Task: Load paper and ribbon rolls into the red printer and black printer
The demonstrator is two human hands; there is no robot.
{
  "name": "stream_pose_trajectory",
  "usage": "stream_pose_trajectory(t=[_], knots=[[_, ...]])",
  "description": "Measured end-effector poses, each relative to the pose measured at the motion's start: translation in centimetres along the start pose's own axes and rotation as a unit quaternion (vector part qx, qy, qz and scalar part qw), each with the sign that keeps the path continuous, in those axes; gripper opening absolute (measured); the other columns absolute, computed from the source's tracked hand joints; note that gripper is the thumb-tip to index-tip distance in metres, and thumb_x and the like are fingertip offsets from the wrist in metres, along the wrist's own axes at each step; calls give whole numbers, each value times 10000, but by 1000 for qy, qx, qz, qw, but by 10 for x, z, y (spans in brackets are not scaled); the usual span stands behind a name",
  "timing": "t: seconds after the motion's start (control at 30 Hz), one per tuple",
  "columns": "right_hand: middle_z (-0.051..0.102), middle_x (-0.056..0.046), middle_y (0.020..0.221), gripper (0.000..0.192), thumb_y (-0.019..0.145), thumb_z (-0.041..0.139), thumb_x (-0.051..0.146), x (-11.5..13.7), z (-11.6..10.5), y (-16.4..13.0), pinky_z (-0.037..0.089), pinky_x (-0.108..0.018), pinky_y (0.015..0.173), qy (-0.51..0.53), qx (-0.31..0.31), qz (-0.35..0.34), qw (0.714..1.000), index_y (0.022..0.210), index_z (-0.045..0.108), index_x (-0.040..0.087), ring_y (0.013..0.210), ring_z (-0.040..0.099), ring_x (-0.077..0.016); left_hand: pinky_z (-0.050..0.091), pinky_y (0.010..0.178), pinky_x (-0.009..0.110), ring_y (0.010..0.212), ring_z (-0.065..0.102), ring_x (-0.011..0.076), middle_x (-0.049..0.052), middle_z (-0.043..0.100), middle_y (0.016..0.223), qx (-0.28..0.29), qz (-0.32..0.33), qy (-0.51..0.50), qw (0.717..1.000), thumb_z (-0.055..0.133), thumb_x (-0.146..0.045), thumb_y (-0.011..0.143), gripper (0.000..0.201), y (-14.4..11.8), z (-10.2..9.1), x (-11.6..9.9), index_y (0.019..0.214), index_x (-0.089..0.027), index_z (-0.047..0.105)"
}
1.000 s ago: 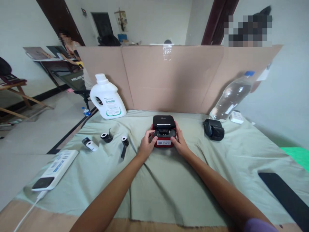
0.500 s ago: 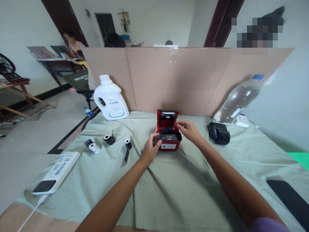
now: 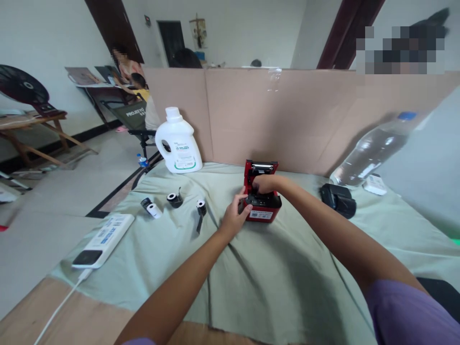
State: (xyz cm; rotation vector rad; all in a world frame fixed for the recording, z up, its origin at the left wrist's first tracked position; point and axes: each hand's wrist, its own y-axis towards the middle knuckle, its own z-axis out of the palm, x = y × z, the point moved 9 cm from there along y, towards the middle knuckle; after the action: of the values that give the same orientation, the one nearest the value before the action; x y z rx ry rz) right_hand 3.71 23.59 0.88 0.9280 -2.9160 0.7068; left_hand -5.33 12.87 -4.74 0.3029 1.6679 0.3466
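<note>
A small red and black printer (image 3: 261,214) stands on the cloth with its lid raised. My left hand (image 3: 235,213) is closed round its left side, thumb at the front corner. Over the open compartment my right hand (image 3: 265,183) is bent down, its fingers curled inward. The fingertips are hidden inside the printer, so whatever they hold cannot be made out. To the left on the cloth lie a small roll with a dark tail (image 3: 201,209), a black-wrapped roll (image 3: 174,199) and a white roll (image 3: 154,211) beside a dark piece.
Behind the printer stands a cardboard screen (image 3: 247,115). A white jug (image 3: 183,148) is at the back left, and a clear bottle (image 3: 373,148) leans at the back right near a black case (image 3: 338,200). A white power strip (image 3: 104,239) lies front left. People are beyond the screen.
My right hand has moved left from the lid's right edge into the open compartment. My left hand stays on the printer. The whole view has shifted, with things appearing farther right.
</note>
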Motion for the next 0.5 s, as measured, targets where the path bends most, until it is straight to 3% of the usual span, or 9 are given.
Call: stream_pose_trajectory(t=[0.07, 0.13, 0.23, 0.3, 0.43, 0.5], knots=[[763, -85, 790, 255, 678, 649, 28, 1, 2, 4, 536, -320, 651, -7, 4, 11, 1000, 854, 783, 154, 708, 709, -247, 419, 1159, 454, 1421, 488, 273, 115, 437, 1592, -1, 1, -1, 1000, 599, -447, 948, 358, 0, 0, 0, 1235, -241, 544], [767, -97, 880, 314, 670, 644, 19, 0, 1, 1, 526, -312, 666, -18, -13, 19, 1000, 922, 769, 160, 783, 712, -258, 421, 1159, 459, 1422, 487, 275, 111, 431, 1597, 0, 5, 0, 1000, 597, -441, 951, 356, 0, 0, -1, 1242, -243, 543], [750, -123, 1027, 371, 689, 641, 22, 2, -11, -20, 489, -304, 679, -24, -80, 4, 997, 1020, 727, 168, 895, 693, -277, 426, 1152, 474, 1406, 503, 283, 107, 420, 1604, 1, 8, 14, 1000, 594, -431, 955, 345, 0, 0, -3, 1239, -243, 545], [739, -122, 1010, 340, 708, 636, 35, 9, -27, -41, 454, -297, 658, -17, -139, -18, 990, 1013, 701, 171, 873, 673, -268, 437, 1139, 488, 1372, 536, 290, 103, 451, 1585, 0, 8, 32, 999, 596, -429, 952, 344, 0, -1, -5, 1239, -244, 552], [718, -90, 973, 262, 783, 642, 126, 52, -73, -74, 431, -290, 707, 44, -296, -77, 951, 1041, 654, 169, 846, 638, -231, 415, 1158, 506, 1369, 535, 296, 102, 550, 1498, -11, 30, 40, 999, 602, -396, 948, 374, 0, -4, -14, 1286, -241, 560], [715, -61, 992, 268, 823, 641, 179, 89, -87, -71, 436, -282, 751, 104, -327, -128, 931, 1090, 635, 167, 849, 637, -205, 380, 1190, 508, 1395, 505, 298, 105, 559, 1484, -18, 43, 39, 998, 610, -375, 943, 394, 0, -5, -16, 1309, -235, 561]])
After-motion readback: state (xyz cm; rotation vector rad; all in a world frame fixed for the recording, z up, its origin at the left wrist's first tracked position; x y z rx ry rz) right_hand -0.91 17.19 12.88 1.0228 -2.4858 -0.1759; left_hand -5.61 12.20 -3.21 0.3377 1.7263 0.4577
